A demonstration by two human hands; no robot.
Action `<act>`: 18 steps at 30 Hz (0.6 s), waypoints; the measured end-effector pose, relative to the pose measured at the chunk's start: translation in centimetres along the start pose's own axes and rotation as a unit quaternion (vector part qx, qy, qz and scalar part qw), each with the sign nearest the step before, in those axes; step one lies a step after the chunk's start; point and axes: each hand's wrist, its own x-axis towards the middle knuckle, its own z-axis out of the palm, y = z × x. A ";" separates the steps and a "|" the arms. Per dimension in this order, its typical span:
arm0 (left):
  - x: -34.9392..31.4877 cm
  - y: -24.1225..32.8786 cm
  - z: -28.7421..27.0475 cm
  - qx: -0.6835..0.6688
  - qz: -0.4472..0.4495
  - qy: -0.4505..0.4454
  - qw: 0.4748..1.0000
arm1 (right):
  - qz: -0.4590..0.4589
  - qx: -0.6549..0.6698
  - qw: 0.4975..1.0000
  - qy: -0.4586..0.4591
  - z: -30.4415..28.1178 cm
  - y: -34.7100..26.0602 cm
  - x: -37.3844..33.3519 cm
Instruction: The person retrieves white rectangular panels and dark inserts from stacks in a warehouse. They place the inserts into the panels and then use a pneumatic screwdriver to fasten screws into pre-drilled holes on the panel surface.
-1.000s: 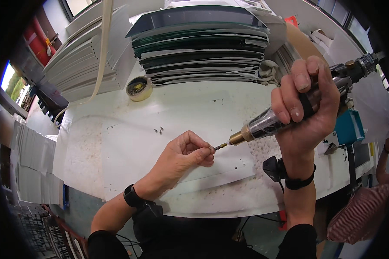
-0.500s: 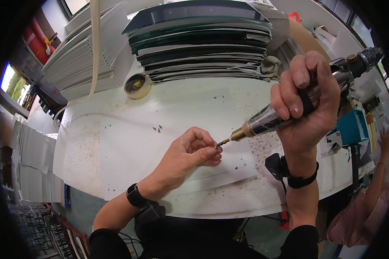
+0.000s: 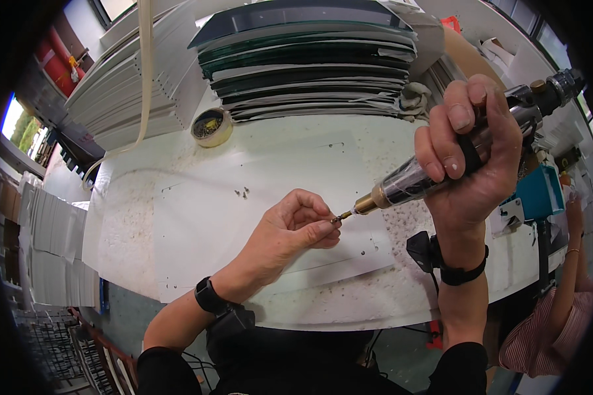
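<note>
My right hand (image 3: 474,148) is wrapped round a silver power screwdriver (image 3: 400,183), tilted so its brass-coloured nose and bit point down to the left. At the bit's tip, my left hand (image 3: 286,227) pinches a small screw (image 3: 335,220) between thumb and forefinger, its other fingers curled in. The screw seems to touch the bit, though the fingertips partly cover it. Both hands are above a large white sheet (image 3: 204,227) with small holes near its corners. A few loose screws (image 3: 245,192) lie on the sheet, left of my left hand.
A round tub (image 3: 213,128) of small dark parts stands behind the sheet. Stacked dark glass-like panels (image 3: 310,72) rise at the back, with white sheets (image 3: 115,85) to their left. A teal bin (image 3: 540,192) sits at the right, near another person's arm (image 3: 570,243).
The screw and the bit's tip have come closer together, the screw now sitting up against the bit. Both hands have shifted very slightly. At the right edge, the other person's arm has moved.
</note>
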 end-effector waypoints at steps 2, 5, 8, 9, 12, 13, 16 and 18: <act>0.0 -0.1 -0.1 -0.004 0.000 -0.003 1.000 | 0.000 -0.008 1.000 0.006 0.0 0.0 0.0; 0.0 -0.1 -0.2 -0.008 -0.001 -0.009 1.000 | 0.015 0.002 1.000 0.000 -0.6 -0.2 0.1; -0.1 0.0 -0.2 -0.007 -0.003 -0.014 1.000 | -0.004 0.002 1.000 -0.012 -0.2 0.1 0.1; -0.1 0.0 -0.2 -0.007 -0.004 -0.017 1.000 | -0.001 0.003 1.000 -0.016 -0.2 0.0 0.1; -0.1 -0.1 -0.2 0.005 -0.004 -0.025 1.000 | 0.010 0.007 1.000 -0.029 -0.2 -0.1 0.0; -0.1 -0.1 -0.2 0.012 -0.004 -0.027 1.000 | 0.014 0.006 0.999 -0.034 -0.2 -0.1 0.0; -0.2 -0.1 1.5 0.172 0.043 -0.007 0.984 | 0.040 -0.028 0.996 -0.080 -0.7 -0.7 0.2; 0.1 0.1 2.4 0.275 0.053 -0.018 0.960 | 0.063 -0.088 0.991 -0.080 -0.3 -0.9 0.1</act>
